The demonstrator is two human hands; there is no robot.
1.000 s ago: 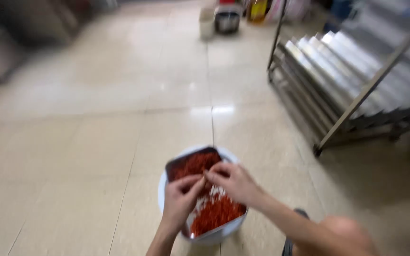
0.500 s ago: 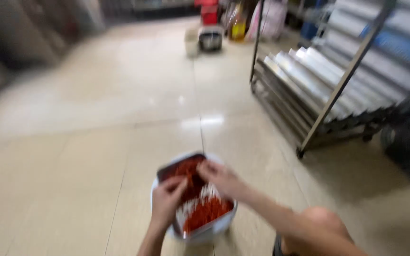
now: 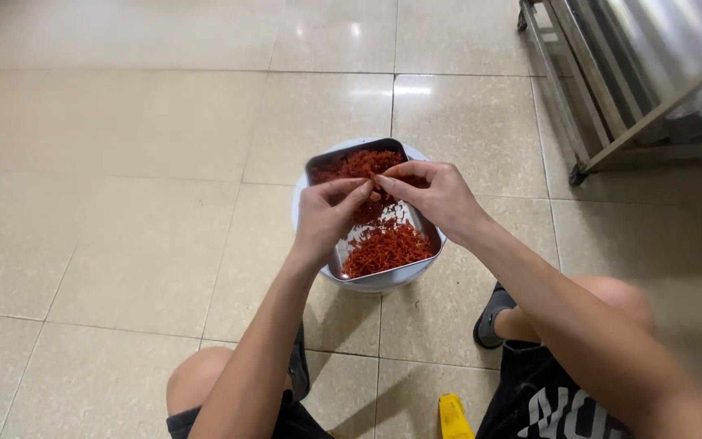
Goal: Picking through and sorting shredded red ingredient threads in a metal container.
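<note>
A rectangular metal tray [image 3: 431, 230] lies across the top of a white round bucket [image 3: 383, 281] on the tiled floor. The tray holds several small red chillies [image 3: 385, 248], heaped at the near end and the far end. My left hand [image 3: 327, 215] and my right hand [image 3: 432, 195] hover over the tray's middle, their fingertips meeting and pinched together on one small red chilli. I cannot tell which hand bears it more.
A metal rack on castors [image 3: 611, 97] stands at the upper right. My bare knees flank the bucket, with a dark sandal [image 3: 491, 315] on the right foot. A yellow object [image 3: 452, 416] lies on the floor between my legs.
The camera has tilted down and come closer, so the far room is out of view. Both hands stay over the tray, fingertips still together.
</note>
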